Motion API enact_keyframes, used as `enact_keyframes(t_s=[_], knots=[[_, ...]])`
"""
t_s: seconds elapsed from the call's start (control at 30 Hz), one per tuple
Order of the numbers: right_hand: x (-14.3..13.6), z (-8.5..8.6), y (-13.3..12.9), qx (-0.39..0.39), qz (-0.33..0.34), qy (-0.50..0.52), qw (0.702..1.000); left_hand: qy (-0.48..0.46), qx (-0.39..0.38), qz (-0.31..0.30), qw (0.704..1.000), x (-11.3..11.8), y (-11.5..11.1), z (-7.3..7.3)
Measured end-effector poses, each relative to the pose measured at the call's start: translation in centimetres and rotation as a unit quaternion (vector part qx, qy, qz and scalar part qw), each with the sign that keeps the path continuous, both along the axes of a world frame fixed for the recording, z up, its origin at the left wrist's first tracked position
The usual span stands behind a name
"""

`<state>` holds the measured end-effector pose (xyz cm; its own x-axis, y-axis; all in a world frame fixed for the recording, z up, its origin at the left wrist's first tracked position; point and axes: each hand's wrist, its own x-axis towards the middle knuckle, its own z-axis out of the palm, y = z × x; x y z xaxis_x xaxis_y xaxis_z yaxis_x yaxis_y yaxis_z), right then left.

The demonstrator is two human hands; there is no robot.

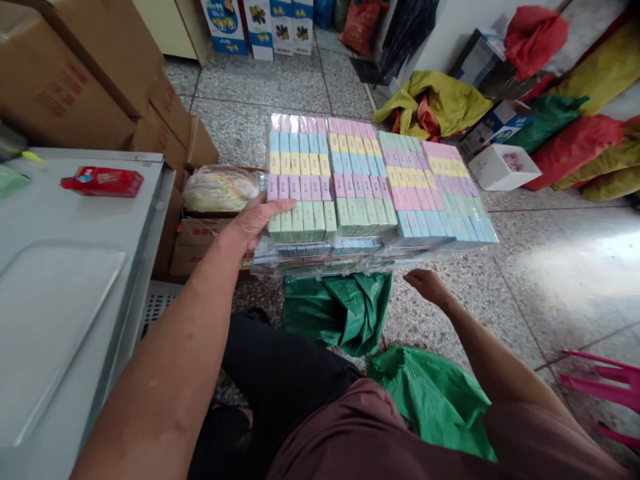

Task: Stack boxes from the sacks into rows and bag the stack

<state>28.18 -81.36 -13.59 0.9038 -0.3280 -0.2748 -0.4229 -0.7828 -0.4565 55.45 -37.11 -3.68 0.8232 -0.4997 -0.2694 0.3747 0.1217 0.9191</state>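
Clear-wrapped packs of small pastel boxes (pixel 357 187) stand side by side in rows of pink, blue, yellow, purple and green. More wrapped packs show underneath. My left hand (pixel 260 220) grips the leftmost pack at its near left corner, thumb lying over the purple and green boxes; its other fingers are mostly hidden at the side. Below the front edge of the packs and to the right, my right hand (pixel 426 283) is closed with fingers curled. Whether anything is in it I cannot make out. A dark green sack (pixel 340 310) lies under the packs, near my legs.
Left stands a grey table (pixel 65 267) bearing a red packet (pixel 107 182). Cardboard boxes (pixel 65 80) are piled behind it. A brighter green sack (pixel 430 393) lies by my right side. Pink plastic furniture (pixel 605 383) is at far right; a white box (pixel 503 168) sits beyond the packs.
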Motion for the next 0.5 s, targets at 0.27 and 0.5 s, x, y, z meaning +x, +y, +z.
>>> enact_keyframes(t_s=[0.27,0.5], knots=[[0.7,2.3,-8.5,-0.071,-0.118,-0.026,0.99,0.03,0.015,-0.001,0.999,0.3,-0.1,0.0],[2.2,1.1,-9.1,-0.037,-0.129,-0.049,0.99,0.041,0.02,-0.002,0.999,-0.1,-0.1,0.4]])
